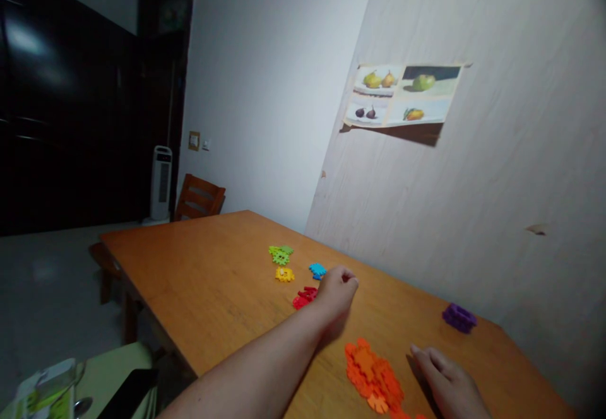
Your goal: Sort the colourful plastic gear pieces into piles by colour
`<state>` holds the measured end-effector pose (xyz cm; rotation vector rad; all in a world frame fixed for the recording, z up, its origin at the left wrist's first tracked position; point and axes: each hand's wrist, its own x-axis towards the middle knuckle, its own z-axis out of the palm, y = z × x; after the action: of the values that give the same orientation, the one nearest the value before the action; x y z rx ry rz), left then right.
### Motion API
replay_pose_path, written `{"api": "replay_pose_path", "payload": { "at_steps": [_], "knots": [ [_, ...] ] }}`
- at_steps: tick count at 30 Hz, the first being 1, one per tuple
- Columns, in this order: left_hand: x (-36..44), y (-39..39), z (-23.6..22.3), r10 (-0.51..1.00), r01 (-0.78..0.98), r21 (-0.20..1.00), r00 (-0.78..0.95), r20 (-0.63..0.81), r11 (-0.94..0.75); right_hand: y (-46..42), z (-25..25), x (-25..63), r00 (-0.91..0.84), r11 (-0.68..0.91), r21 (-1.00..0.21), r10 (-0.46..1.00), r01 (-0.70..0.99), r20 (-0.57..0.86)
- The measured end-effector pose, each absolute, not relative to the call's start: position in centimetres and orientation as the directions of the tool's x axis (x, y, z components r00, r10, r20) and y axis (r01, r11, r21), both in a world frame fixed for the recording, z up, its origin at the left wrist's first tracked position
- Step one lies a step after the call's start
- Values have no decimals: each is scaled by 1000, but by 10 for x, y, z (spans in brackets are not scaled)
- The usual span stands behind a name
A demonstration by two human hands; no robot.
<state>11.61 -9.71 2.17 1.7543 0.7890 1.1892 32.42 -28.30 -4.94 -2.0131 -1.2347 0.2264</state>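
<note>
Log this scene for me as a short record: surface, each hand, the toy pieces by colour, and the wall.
Surface: wooden table
Left hand: curled, nearest the red pieces and blue pieces; whether it holds anything is hidden
Right hand: fingers bent, beside the orange pieces; grip unclear
Largest pile: orange, overlapping
Smaller groups: red, blue, yellow pieces, green pieces
Purple assembly: hollow, near the table's wall-side edge
Wall: fruit poster, four panels
</note>
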Motion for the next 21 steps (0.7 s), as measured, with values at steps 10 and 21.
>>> {"api": "replay_pose_path", "payload": {
  "at_steps": [10, 21],
  "knots": [
    [65, 2, 37, 911, 480, 778, 145, 386, -406, -282, -52, 323, 513, -240, -682, 828, 691, 228],
    [-19, 89, 14, 971, 801, 564, 86, 223, -200, -283, -43, 313, 555, -277, -694, 805, 665, 211]
  ]
}}
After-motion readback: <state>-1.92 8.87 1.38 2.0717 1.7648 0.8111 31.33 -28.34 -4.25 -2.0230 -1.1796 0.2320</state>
